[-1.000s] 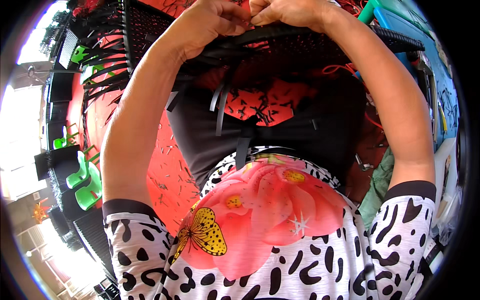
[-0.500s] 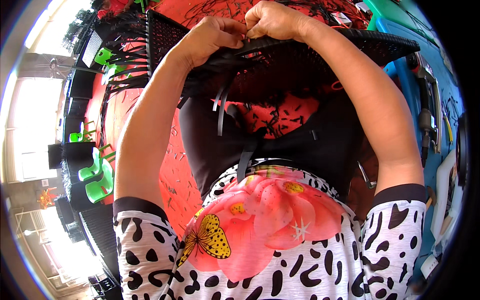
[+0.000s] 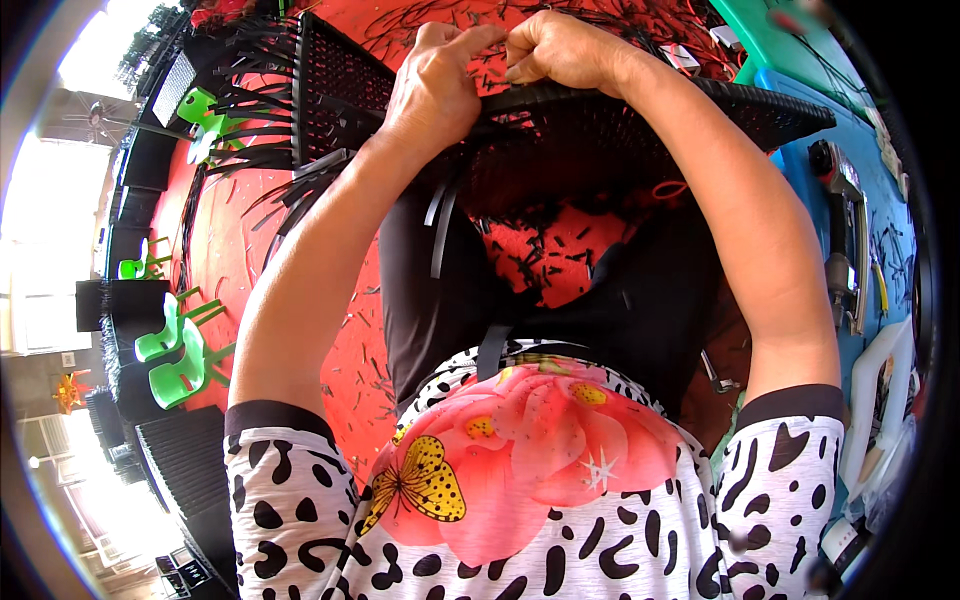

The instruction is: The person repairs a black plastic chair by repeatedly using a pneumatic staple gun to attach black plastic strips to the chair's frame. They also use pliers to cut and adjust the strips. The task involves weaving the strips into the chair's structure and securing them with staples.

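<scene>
Left hand (image 3: 440,85) and right hand (image 3: 565,50) meet near twelve o'clock, over the near rim (image 3: 550,95) of a black woven basket (image 3: 575,140). The left hand's index finger reaches toward the right fingertips; its thumb is hidden, so I cannot tell whether it pinches anything. The right hand is curled, thumb close to bent fingers, and again I cannot tell whether a strip is caught between them.

The basket lies across the thighs, at the top of the view. It seems placed there so that the legs bear its weight and both hands can work at the rim. Its long axis runs crosswise, from about eleven o'clock to two o'clock, where it narrows to a corner. At the other end, a fringe of loose strips (image 3: 250,130) points mainly toward nine o'clock. Two more strips (image 3: 440,235) hang down by the thigh, ends toward six.

Outward, scraps (image 3: 545,255) litter the red floor (image 3: 345,300) between and beside the dark trousers (image 3: 420,310). A metal tool (image 3: 715,375) lies at four o'clock. Between two and three, a power tool (image 3: 842,190) rests on a blue table (image 3: 895,215), probably parked there to be within the right arm's reach. Green chairs (image 3: 185,370) stand near nine.
</scene>
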`<state>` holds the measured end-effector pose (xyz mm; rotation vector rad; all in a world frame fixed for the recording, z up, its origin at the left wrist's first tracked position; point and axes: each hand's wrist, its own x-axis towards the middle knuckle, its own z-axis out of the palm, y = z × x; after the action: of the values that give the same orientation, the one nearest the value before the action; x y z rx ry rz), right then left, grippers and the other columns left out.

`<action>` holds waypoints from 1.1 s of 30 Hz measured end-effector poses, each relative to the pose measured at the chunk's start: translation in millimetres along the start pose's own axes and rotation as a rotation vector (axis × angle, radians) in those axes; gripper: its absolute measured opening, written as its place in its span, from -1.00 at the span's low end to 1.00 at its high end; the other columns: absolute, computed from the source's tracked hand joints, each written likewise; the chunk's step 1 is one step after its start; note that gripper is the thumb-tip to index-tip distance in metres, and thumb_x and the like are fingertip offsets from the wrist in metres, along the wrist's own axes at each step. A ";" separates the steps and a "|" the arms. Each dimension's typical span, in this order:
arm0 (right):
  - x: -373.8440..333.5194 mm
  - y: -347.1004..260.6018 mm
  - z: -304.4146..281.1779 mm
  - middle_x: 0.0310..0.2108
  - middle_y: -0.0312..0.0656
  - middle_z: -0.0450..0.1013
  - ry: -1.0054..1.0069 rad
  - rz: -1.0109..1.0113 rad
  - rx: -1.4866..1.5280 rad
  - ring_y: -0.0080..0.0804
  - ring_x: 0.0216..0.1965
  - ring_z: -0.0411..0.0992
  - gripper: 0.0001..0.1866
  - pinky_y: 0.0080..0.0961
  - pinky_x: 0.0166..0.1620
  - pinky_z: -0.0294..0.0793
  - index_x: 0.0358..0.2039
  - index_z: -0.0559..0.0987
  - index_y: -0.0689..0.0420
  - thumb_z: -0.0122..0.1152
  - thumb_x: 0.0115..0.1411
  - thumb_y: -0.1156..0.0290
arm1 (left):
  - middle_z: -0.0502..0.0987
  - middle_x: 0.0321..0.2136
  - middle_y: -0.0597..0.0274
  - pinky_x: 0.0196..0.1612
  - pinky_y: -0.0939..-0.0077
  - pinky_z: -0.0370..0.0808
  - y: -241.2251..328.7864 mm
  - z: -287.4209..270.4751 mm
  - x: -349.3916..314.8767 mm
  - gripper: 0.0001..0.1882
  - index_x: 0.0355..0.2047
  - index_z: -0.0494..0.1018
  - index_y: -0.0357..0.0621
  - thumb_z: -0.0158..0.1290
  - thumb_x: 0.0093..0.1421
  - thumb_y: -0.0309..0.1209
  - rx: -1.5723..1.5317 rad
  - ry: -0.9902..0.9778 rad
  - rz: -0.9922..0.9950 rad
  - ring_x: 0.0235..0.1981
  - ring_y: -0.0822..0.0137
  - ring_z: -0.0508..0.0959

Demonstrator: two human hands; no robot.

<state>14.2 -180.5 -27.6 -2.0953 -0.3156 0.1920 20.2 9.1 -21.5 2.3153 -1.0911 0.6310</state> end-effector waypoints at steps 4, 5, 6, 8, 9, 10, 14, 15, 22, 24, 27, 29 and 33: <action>2.5 1.1 -1.4 -0.58 -0.40 0.44 -0.050 -0.006 0.059 -0.67 -0.46 0.34 -0.92 -0.64 -0.31 0.35 -0.52 0.55 0.18 0.24 0.06 0.48 | 0.52 -0.34 0.04 -0.19 0.31 0.48 2.6 -6.3 -0.3 -0.57 -0.26 0.57 -0.13 -0.12 -0.06 -0.79 -0.014 0.001 0.035 -0.27 0.04 0.54; -0.4 -3.3 -0.9 -0.58 -0.40 0.43 -0.049 0.002 0.055 -0.68 -0.48 0.34 -0.92 -0.64 -0.32 0.35 -0.52 0.55 0.18 0.23 0.07 0.48 | 0.52 -0.35 0.05 -0.20 0.32 0.49 3.8 -7.5 -2.4 -0.58 -0.28 0.57 -0.14 -0.13 -0.08 -0.79 0.006 0.028 0.025 -0.29 0.05 0.55; -2.7 -4.8 -1.1 -0.59 -0.41 0.43 -0.048 0.014 0.052 -0.69 -0.49 0.33 -0.92 -0.65 -0.34 0.35 -0.53 0.55 0.17 0.23 0.07 0.48 | 0.52 -0.37 0.05 -0.22 0.34 0.49 3.9 -6.3 -5.5 -0.58 -0.30 0.56 -0.16 -0.13 -0.09 -0.80 0.021 0.055 0.013 -0.31 0.06 0.55; -7.4 -6.8 -4.4 -0.60 -0.42 0.43 -0.060 0.058 0.064 -0.70 -0.52 0.32 -0.91 -0.65 -0.37 0.34 -0.54 0.55 0.16 0.23 0.08 0.47 | 0.51 -0.41 0.08 -0.28 0.42 0.49 8.1 -7.3 -10.3 -0.59 -0.34 0.55 -0.20 -0.14 -0.14 -0.82 -0.014 0.055 0.006 -0.37 0.14 0.56; -9.1 -10.2 -6.4 -0.60 -0.43 0.43 -0.079 0.092 0.080 -0.70 -0.54 0.32 -0.91 -0.66 -0.39 0.33 -0.54 0.55 0.15 0.23 0.08 0.47 | 0.51 -0.40 0.09 -0.28 0.44 0.48 8.6 -10.7 -10.5 -0.59 -0.33 0.55 -0.20 -0.13 -0.13 -0.81 -0.086 0.010 0.054 -0.37 0.17 0.55; -10.0 -12.6 -8.0 -0.61 -0.43 0.43 -0.097 0.126 0.097 -0.70 -0.55 0.31 -0.91 -0.66 -0.40 0.33 -0.54 0.55 0.14 0.23 0.08 0.47 | 0.51 -0.39 0.10 -0.29 0.46 0.48 8.0 -14.4 -10.2 -0.60 -0.33 0.55 -0.21 -0.12 -0.13 -0.81 -0.157 -0.035 0.102 -0.37 0.19 0.55; -11.8 -11.7 -15.8 -0.61 -0.44 0.42 -0.144 0.175 0.090 -0.71 -0.57 0.31 -0.92 -0.66 -0.44 0.31 -0.53 0.56 0.12 0.23 0.08 0.47 | 0.49 -0.32 0.14 -0.28 0.49 0.46 22.5 -23.6 -5.0 -0.67 -0.30 0.55 -0.23 0.00 -0.09 -0.74 -0.325 -0.176 0.142 -0.36 0.25 0.53; -12.5 -10.7 -15.5 -0.61 -0.45 0.42 -0.140 0.179 0.109 -0.72 -0.57 0.30 -0.92 -0.67 -0.44 0.30 -0.53 0.56 0.12 0.23 0.08 0.47 | 0.49 -0.33 0.15 -0.28 0.44 0.47 23.1 -24.2 -4.5 -0.70 -0.30 0.56 -0.19 0.05 -0.09 -0.67 -0.335 -0.175 0.127 -0.35 0.21 0.53; -19.6 -24.5 -24.7 -0.57 -0.41 0.39 -0.159 -0.038 0.023 -0.63 -0.48 0.29 -0.89 -0.54 -0.33 0.32 -0.48 0.55 0.18 0.16 0.05 0.41 | 0.46 -0.35 0.15 -0.23 0.33 0.46 20.8 -25.6 -0.5 -0.68 -0.26 0.56 -0.16 0.25 -0.11 -0.48 -0.279 -0.166 0.167 -0.29 0.10 0.53; -13.8 -11.2 -23.9 -0.55 -0.36 0.45 -0.106 -0.124 -0.068 -0.59 -0.45 0.34 -0.82 -0.53 -0.31 0.35 -0.45 0.58 0.20 0.23 0.05 0.33 | 0.46 -0.34 0.14 -0.21 0.34 0.46 28.5 -26.2 2.0 -0.68 -0.25 0.55 -0.20 0.23 -0.10 -0.52 -0.292 -0.181 0.160 -0.28 0.09 0.52; -33.9 -24.7 -7.0 -0.58 -0.05 0.48 0.307 -0.256 -0.479 -0.15 -0.49 0.49 -0.79 -0.29 -0.36 0.43 -0.50 0.55 0.18 0.24 0.02 0.29 | 0.48 -0.28 0.10 -0.17 0.38 0.46 27.2 -25.9 -3.5 -0.70 -0.28 0.52 -0.27 0.19 -0.10 -0.59 -0.363 -0.181 0.160 -0.23 0.07 0.52; -63.1 -30.0 -1.9 -0.39 -0.09 0.50 0.579 -0.367 -0.589 -0.12 -0.32 0.49 -0.67 -0.25 -0.26 0.44 -0.31 0.53 0.13 0.30 -0.01 0.19 | 0.49 -0.23 0.08 -0.15 0.38 0.45 25.5 -25.3 -5.1 -0.71 -0.29 0.50 -0.29 0.17 -0.10 -0.62 -0.371 -0.179 0.152 -0.21 0.06 0.52; -144.7 -14.2 -35.8 -0.27 -0.23 0.45 0.618 -0.449 -0.898 -0.25 -0.12 0.42 -0.43 -0.27 0.00 0.31 -0.11 0.47 0.06 0.42 -0.12 0.11 | 0.52 -0.30 0.07 -0.13 0.35 0.44 33.8 -34.5 -1.3 -0.74 -0.31 0.47 -0.30 0.14 -0.09 -0.62 -0.351 -0.204 0.154 -0.22 0.04 0.52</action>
<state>-116.6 -246.1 4.4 -2.7201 -0.5399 -1.0179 -14.2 12.2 12.2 2.0353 -1.3629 0.2339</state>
